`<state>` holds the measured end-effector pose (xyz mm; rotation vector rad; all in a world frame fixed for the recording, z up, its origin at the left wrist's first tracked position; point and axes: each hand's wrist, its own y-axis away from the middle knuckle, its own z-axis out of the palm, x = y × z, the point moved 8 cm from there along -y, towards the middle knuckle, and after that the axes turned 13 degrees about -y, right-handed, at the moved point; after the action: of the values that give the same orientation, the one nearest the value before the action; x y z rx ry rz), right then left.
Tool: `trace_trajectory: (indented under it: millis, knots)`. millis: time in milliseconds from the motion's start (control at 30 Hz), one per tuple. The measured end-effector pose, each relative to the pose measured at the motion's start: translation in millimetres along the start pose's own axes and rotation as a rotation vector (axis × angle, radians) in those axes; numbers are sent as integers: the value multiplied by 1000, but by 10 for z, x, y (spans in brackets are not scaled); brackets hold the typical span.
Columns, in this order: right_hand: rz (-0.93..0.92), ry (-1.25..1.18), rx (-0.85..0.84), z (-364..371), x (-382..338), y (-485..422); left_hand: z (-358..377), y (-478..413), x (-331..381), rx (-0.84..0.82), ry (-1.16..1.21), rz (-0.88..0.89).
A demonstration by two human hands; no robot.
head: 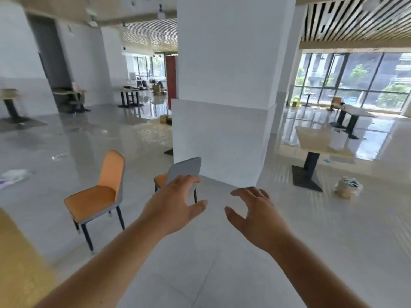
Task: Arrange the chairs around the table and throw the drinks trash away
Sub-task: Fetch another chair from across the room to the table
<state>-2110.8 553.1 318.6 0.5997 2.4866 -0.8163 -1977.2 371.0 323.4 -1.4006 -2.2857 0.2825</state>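
An orange chair (100, 196) with a grey shell and dark legs stands on the floor at the left, its seat facing left. A second chair (184, 171) stands just beyond my hands, grey back towards me, its orange seat partly hidden. My left hand (175, 205) is stretched out in front of that chair's back, fingers apart, holding nothing. My right hand (253, 210) hovers to the right of it, fingers curled and spread, also holding nothing. A light-topped table (315, 141) on a dark pedestal stands at the right with a white cup (338, 140) on it.
A wide white pillar (222, 107) rises right behind the second chair. A bag of trash (348, 187) sits on the floor near the right table's base. Litter (13, 176) lies on the floor at far left. A wooden tabletop edge (15, 252) shows at bottom left. More tables stand further back.
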Motion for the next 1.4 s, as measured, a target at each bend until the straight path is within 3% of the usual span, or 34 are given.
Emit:
trace_trajectory:
  millis: [100,233,467,700,900,1133,1400]
  knots:
    - [-36,5,-84,567,336,-742,411,-560,-581,25,36,-117]
    - [4,21,-243,1013,937,-1643,1074,-1353,-1106,-111,57,-235]
    - [82,-64,-119,824,1962,-3269,1690,-2917,-1473,-166,19,-273]
    - [17,-72,-223,1434,3151,-4697,2705,-4163,-2007,-233,-66,-410]
    - [-18,-106,-437,2063,3934,-5974,3227,-4966,-2513,-308,-124,-590]
    - [-115,-145,-602,3137,4331,-7200,3804,-5659,-3124,-313,-135,-756]
    - [-139,-62,-782,4803,4981,-8149,5139,-6438,-4345,-399,-32,-897]
